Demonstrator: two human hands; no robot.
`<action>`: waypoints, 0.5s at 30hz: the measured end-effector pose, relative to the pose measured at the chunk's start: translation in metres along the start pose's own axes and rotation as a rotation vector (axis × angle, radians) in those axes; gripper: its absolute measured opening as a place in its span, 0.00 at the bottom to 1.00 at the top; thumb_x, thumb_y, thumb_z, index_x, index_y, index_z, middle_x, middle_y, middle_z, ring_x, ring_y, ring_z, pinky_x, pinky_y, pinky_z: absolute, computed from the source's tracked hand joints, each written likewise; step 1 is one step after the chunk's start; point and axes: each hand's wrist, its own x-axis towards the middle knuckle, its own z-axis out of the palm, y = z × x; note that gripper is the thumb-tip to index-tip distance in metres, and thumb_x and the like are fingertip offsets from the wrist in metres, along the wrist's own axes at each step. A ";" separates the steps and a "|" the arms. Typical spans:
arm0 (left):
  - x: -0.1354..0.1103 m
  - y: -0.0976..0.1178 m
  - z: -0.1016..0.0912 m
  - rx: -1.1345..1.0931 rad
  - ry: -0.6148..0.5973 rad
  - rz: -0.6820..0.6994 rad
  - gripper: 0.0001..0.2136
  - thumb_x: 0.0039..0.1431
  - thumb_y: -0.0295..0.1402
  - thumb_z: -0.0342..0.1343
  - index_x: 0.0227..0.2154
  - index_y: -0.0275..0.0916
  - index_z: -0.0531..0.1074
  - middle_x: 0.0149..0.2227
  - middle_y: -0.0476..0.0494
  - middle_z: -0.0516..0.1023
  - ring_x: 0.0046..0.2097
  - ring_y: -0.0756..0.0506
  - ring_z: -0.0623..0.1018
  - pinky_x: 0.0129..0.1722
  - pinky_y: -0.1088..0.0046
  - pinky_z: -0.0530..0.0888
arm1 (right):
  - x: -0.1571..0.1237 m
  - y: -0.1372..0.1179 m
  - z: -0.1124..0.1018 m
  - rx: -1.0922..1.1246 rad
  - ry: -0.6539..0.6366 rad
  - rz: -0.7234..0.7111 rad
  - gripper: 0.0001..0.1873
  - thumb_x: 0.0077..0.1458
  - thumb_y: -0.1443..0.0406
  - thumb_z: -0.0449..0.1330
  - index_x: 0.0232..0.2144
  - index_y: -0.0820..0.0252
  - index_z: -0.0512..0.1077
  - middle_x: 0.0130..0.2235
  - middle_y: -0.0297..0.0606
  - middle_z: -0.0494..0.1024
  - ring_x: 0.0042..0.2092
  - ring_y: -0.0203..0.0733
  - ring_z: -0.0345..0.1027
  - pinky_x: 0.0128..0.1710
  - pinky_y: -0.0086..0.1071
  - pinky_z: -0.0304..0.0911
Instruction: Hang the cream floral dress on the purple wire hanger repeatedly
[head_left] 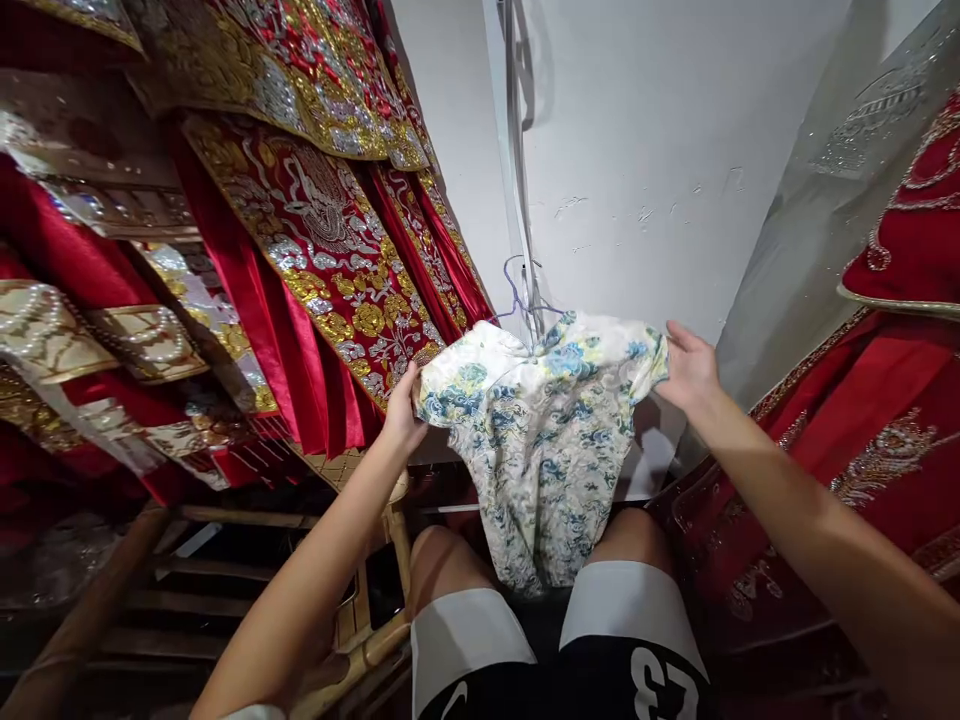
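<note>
A short-sleeved floral shirt (551, 460), white with blue, green and yellow flowers, hangs spread out in front of me on a thin purple hanger (516, 285). My left hand (405, 408) is closed on the edge of the left-side sleeve. At the other sleeve's cuff is my right hand (690, 368), its thumb side up and the cuff at its fingers; part of the grip is hidden by the cloth. Between the two hands the sleeves are drawn outward, and the shirt's lower end hangs down between my knees.
Red garments with gold and silver embroidery (330, 220) hang on the left. More red beaded dresses (900, 400), partly under clear covers, hang on the right. A metal pole (516, 150) stands by the white wall (637, 130). A bamboo-like frame (375, 645) is low left.
</note>
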 end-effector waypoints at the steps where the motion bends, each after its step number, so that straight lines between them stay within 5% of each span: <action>1: 0.004 0.008 -0.002 0.052 0.011 0.024 0.24 0.59 0.53 0.54 0.44 0.36 0.75 0.41 0.39 0.82 0.44 0.38 0.81 0.45 0.60 0.77 | 0.007 -0.012 0.001 0.050 0.019 0.006 0.48 0.56 0.34 0.39 0.52 0.66 0.75 0.39 0.54 0.80 0.46 0.63 0.75 0.45 0.54 0.68; 6: 0.016 0.022 0.001 0.642 -0.106 0.294 0.14 0.54 0.42 0.59 0.36 0.36 0.75 0.35 0.45 0.79 0.39 0.43 0.75 0.42 0.67 0.72 | 0.000 -0.077 0.041 0.125 -0.017 -0.050 0.41 0.63 0.41 0.38 0.60 0.60 0.69 0.41 0.51 0.79 0.50 0.60 0.73 0.48 0.55 0.67; 8: 0.011 0.012 0.009 0.702 -0.139 0.355 0.11 0.52 0.37 0.58 0.36 0.36 0.75 0.35 0.46 0.78 0.38 0.44 0.74 0.42 0.67 0.71 | -0.030 -0.093 0.066 0.138 -0.247 -0.085 0.37 0.62 0.42 0.44 0.61 0.59 0.68 0.47 0.50 0.79 0.50 0.59 0.73 0.47 0.55 0.69; 12: -0.006 -0.022 0.033 0.537 -0.156 0.362 0.07 0.56 0.36 0.53 0.30 0.38 0.71 0.30 0.47 0.75 0.34 0.45 0.73 0.37 0.68 0.71 | -0.094 -0.094 0.101 0.000 -1.010 -0.236 0.27 0.52 0.52 0.66 0.54 0.51 0.75 0.62 0.43 0.71 0.60 0.56 0.67 0.59 0.48 0.63; 13: -0.009 -0.029 0.039 0.488 -0.160 0.346 0.07 0.58 0.36 0.52 0.30 0.39 0.71 0.30 0.46 0.75 0.34 0.45 0.73 0.37 0.67 0.72 | -0.103 -0.089 0.105 -0.084 -1.069 -0.279 0.24 0.52 0.57 0.68 0.52 0.50 0.76 0.64 0.42 0.69 0.62 0.54 0.66 0.61 0.47 0.61; 15: -0.012 -0.039 0.048 0.419 -0.178 0.304 0.09 0.62 0.36 0.49 0.33 0.39 0.72 0.34 0.43 0.77 0.35 0.44 0.74 0.38 0.65 0.74 | -0.106 -0.075 0.106 -0.262 -0.952 -0.363 0.23 0.55 0.63 0.66 0.54 0.48 0.74 0.65 0.42 0.66 0.63 0.52 0.64 0.63 0.48 0.58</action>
